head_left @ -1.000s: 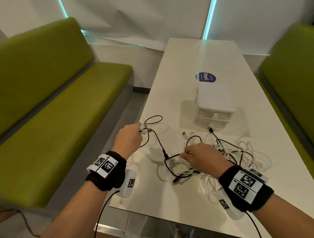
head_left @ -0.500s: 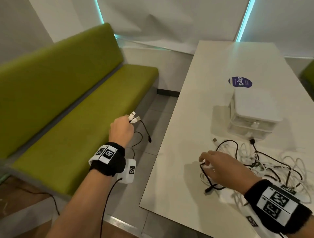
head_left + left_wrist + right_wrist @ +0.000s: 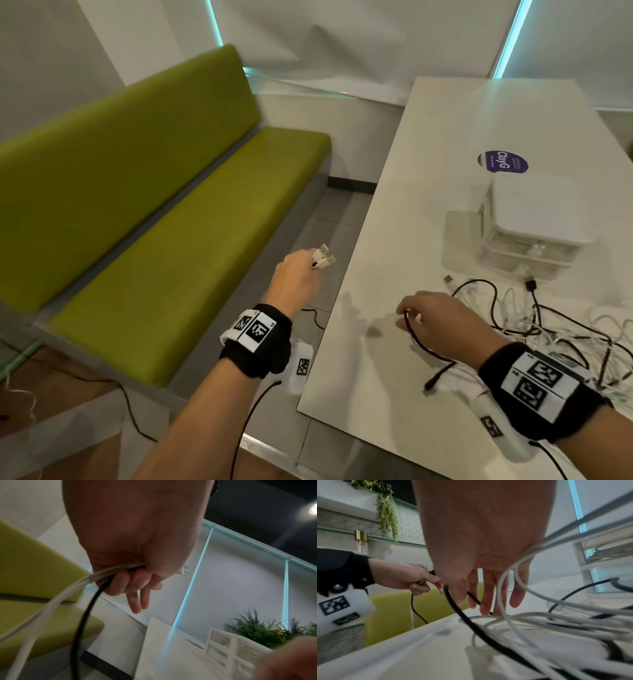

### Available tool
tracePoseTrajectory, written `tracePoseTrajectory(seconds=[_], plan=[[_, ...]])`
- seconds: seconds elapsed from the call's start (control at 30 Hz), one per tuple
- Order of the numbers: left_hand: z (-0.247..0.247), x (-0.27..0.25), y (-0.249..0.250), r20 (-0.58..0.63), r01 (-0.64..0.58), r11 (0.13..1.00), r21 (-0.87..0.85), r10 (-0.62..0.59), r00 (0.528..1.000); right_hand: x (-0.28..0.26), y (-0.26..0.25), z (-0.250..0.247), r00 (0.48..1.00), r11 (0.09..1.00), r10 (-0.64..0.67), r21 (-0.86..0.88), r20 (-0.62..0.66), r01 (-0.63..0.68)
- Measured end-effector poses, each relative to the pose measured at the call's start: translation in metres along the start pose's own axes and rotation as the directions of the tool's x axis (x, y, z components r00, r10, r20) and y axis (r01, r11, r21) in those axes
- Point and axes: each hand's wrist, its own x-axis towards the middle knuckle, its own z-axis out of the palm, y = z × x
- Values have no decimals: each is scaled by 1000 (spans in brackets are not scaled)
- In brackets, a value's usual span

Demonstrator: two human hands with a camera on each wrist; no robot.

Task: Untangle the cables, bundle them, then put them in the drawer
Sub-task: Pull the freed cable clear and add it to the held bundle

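- Two cable ends, white plugs (image 3: pixel 323 256), stick out of the left hand (image 3: pixel 295 278), held off the desk's left edge, above the floor gap between desk (image 3: pixel 428 144) and green bench (image 3: pixel 191 219).
- Left wrist view: left hand clenched round a white cable (image 3: pixel 51 601) and a black cable (image 3: pixel 80 622); both droop down from the fist.
- Rest of the cables: a tangled pile (image 3: pixel 548 329) of black and white leads on the desk, just in front of the small drawer unit (image 3: pixel 534 233), right of the right hand.
- Right hand (image 3: pixel 442 325) sits over the pile's left side, well inside the desk edge, fingers curled round a black cable loop (image 3: pixel 416 337); one black plug end (image 3: pixel 432 383) lies just beside its wrist.
- Key relation, judged: the held strands likely run roughly left-right, from the left hand off the desk toward the pile; pulling left draws them out while the right hand pins the pile.
- Right hand is nearer the pile and the drawer unit; left hand is well apart from both.
- Drawers look pushed in; some cable already shows inside through the clear front in the right wrist view.
- Stage, judged: untangling, bundling not begun.
- Risk: strands snag and drag the whole pile toward the edge.
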Motion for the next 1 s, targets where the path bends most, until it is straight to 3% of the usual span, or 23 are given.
tracePoseTrajectory(seconds=[0.23, 0.37, 0.43, 0.57, 0.67, 0.73, 0.8, 0.87, 0.93, 1.0], plan=[[20, -24, 32, 128, -86, 991, -100, 98, 987, 2, -5, -23, 964, 969, 85, 245, -254, -21], [31, -36, 48, 165, -140, 985, -104, 156, 974, -16, 12, -30, 998, 999, 19, 28, -58, -17], [41, -41, 53, 223, -165, 983, -76, 178, 959, -30, 20, -32, 992, 999, 11, 42, -127, -5], [61, -47, 61, 269, -234, 970, -64, 242, 932, -59, 40, -36, 945, 971, 76, 240, -318, 3], [68, -50, 77, 257, -275, 958, -75, 285, 923, -78, 68, -41, 901, 981, 140, 183, -411, -69], [71, -50, 90, 235, -296, 950, -96, 311, 921, -87, 86, -47, 859, 975, 223, 128, -461, -184], [76, -47, 105, 209, -317, 944, -88, 329, 921, -92, 102, -47, 844, 938, 324, 28, -428, -346], [84, -44, 121, 192, -356, 934, -38, 356, 914, -93, 108, -37, 893, 911, 353, -115, -278, -396], [93, -45, 136, 211, -396, 918, 18, 383, 899, -95, 106, -21, 953, 930, 275, -218, -126, -297], [104, -46, 146, 292, -430, 901, 66, 394, 871, -97, 107, -12, 978, 946, 182, -254, -101, -202]])
